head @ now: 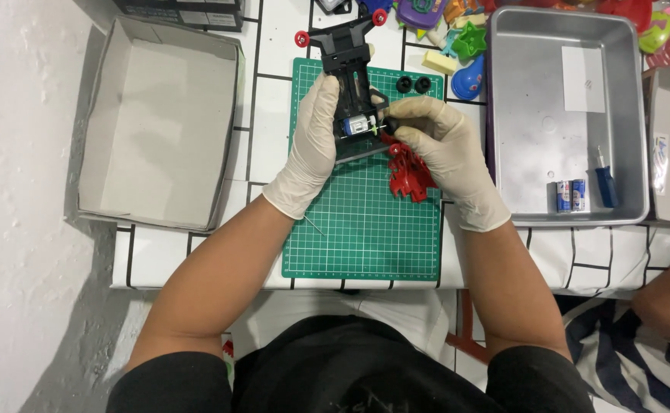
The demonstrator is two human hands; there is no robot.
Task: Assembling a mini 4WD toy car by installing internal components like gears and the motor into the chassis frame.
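A black toy car chassis [348,53] with red wheels lies at the far end of a green cutting mat [365,229]. My left hand [309,145], in a white glove, grips the chassis along its left side. My right hand [438,149], also gloved, pinches at the small silver and blue motor [359,125] set in the chassis rear. A red plastic part [409,177] lies on the mat under my right palm. Two small black tyres [413,84] sit at the mat's far right corner.
An open grey cardboard box [159,122] sits at the left. At the right, a metal tray [564,115] holds two batteries [570,195], a blue screwdriver [605,183] and a paper slip. Colourful toys [465,46] crowd the far edge. Another person's arm [668,294] is at lower right.
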